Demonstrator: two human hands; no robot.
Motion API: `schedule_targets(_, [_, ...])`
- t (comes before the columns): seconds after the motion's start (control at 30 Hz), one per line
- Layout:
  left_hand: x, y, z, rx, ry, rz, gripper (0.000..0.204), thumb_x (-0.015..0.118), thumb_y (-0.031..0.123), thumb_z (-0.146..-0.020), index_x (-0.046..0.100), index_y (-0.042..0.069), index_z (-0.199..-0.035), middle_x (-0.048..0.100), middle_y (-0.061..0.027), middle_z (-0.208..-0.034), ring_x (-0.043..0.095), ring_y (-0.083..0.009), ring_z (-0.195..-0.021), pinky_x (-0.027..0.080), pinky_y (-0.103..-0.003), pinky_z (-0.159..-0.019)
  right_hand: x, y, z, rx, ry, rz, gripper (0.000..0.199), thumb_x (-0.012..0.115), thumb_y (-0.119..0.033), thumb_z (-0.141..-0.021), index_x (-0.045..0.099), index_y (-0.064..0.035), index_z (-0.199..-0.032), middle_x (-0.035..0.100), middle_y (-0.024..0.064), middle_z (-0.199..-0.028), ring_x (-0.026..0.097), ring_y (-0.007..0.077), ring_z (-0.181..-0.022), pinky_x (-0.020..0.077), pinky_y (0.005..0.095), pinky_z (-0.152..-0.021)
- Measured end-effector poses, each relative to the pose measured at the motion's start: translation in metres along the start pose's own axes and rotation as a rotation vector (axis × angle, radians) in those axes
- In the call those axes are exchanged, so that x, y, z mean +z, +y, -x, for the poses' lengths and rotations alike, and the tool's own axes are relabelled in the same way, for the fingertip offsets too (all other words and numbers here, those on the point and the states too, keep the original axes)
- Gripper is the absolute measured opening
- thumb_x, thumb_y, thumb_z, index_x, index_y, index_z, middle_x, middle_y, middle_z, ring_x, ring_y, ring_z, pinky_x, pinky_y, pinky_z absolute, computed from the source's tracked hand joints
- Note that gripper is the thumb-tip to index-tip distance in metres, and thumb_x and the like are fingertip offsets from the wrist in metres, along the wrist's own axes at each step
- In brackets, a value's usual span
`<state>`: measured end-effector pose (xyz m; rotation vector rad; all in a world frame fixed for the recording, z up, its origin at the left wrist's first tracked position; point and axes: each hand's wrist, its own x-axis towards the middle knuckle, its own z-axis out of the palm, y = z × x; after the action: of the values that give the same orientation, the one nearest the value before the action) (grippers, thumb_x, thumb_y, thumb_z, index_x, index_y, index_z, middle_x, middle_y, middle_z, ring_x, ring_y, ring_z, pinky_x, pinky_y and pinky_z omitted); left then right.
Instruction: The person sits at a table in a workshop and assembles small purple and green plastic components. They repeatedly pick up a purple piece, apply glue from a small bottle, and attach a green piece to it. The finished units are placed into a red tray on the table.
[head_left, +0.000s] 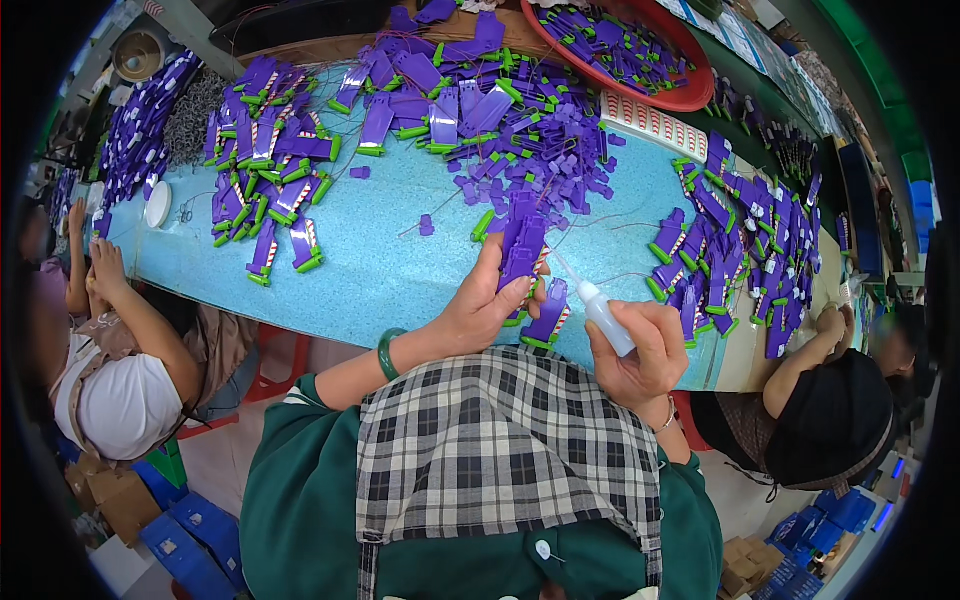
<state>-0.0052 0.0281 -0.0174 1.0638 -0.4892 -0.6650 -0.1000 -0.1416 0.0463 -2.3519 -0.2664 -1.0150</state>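
Note:
My left hand (492, 300) is closed around a purple plastic part (523, 243), raised over the near part of the blue tabletop. In my right hand (647, 350) is a small translucent squeeze bottle (606, 318) with a thin nozzle. The nozzle tip points up and left, close to the right side of the purple part; whether it touches cannot be made out. Just below the held part lies another purple piece (546, 316) with a green end and a red-and-white striped edge. Small purple pieces (535, 165) are heaped beyond my hands.
A red basin (700, 92) of purple and green parts stands at the back, beside a striped sticker sheet (655, 125). More purple-green pieces pile up at left (262, 150) and right (715, 250). A white round lid (158, 204) lies far left. People sit working on both sides.

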Motion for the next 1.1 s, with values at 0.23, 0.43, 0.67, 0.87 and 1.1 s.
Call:
schedule_targets(0.23, [-0.006,-0.007,0.001,0.004,-0.054,-0.246,0.048,0.043,0.009,-0.098,0.019,0.000,-0.139,0.050,-0.0113,-0.108,0.057,-0.0159,-0.087,0.053,-0.031,-0.073,-0.001,-0.004,0.001,0.036,-0.058,-0.022,0.040,0.080,0.003,-0.064,0.064,-0.0021,-0.099,0.062,0.0121,-0.084,0.061,0.0216,-0.067,0.0496,0.0292,-0.056])
schedule_targets(0.43, [-0.004,0.002,0.002,0.048,-0.038,-0.431,0.047,0.043,0.007,-0.098,0.021,0.001,-0.138,0.051,-0.0119,-0.110,0.058,-0.0168,-0.088,0.052,-0.032,-0.072,0.002,-0.002,0.000,0.005,-0.040,-0.015,0.041,0.081,0.001,-0.063,0.065,-0.0022,-0.101,0.063,0.0101,-0.082,0.062,0.0196,-0.064,0.0477,0.0277,-0.051])
schedule_targets(0.67, [-0.002,0.003,0.001,-0.011,0.009,-0.145,0.038,0.044,0.009,-0.097,0.029,0.001,-0.131,0.054,-0.0114,-0.102,0.058,-0.0158,-0.081,0.049,-0.030,-0.074,0.002,-0.001,-0.001,-0.024,-0.026,-0.018,0.043,0.082,-0.001,-0.063,0.064,-0.0023,-0.102,0.063,0.0091,-0.081,0.062,0.0186,-0.061,0.0461,0.0263,-0.048])
schedule_targets(0.87, [-0.006,0.011,-0.004,-0.073,0.019,0.237,0.037,0.046,0.014,-0.098,0.031,0.003,-0.130,0.055,-0.0121,-0.110,0.060,-0.0173,-0.085,0.051,-0.032,-0.075,0.002,-0.003,-0.002,-0.037,-0.072,-0.059,0.042,0.082,-0.001,-0.063,0.065,-0.0029,-0.101,0.064,0.0091,-0.082,0.062,0.0188,-0.061,0.0458,0.0265,-0.047])
schedule_targets(1.1, [-0.008,0.009,-0.002,-0.019,-0.038,0.167,0.038,0.046,0.013,-0.098,0.029,0.004,-0.130,0.054,-0.0118,-0.114,0.060,-0.0161,-0.089,0.051,-0.033,-0.076,0.004,-0.003,-0.001,-0.005,-0.112,-0.067,0.042,0.082,-0.001,-0.062,0.065,-0.0031,-0.100,0.063,0.0097,-0.081,0.062,0.0195,-0.062,0.0470,0.0276,-0.049])
